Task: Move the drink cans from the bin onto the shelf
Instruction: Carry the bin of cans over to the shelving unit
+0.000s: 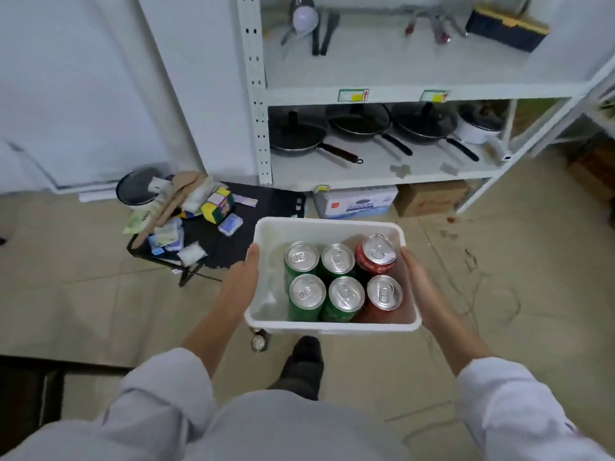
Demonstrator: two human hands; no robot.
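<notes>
A person carries a white plastic bin [327,227] above the tiled floor, in front of a white metal shelf [382,94]. The left hand [241,281] grips the bin's left wall and the right hand [419,287] grips its right wall. Between the hands, six drink cans stand upright in two rows: four green cans [306,292] on the left, two red cans [376,252] on the right.

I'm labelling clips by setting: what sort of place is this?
Probably a storeroom or a mock shop: white metal shelving with price tags on its edge, frying pans lined up on one shelf, and cardboard boxes on the floor below.
</notes>
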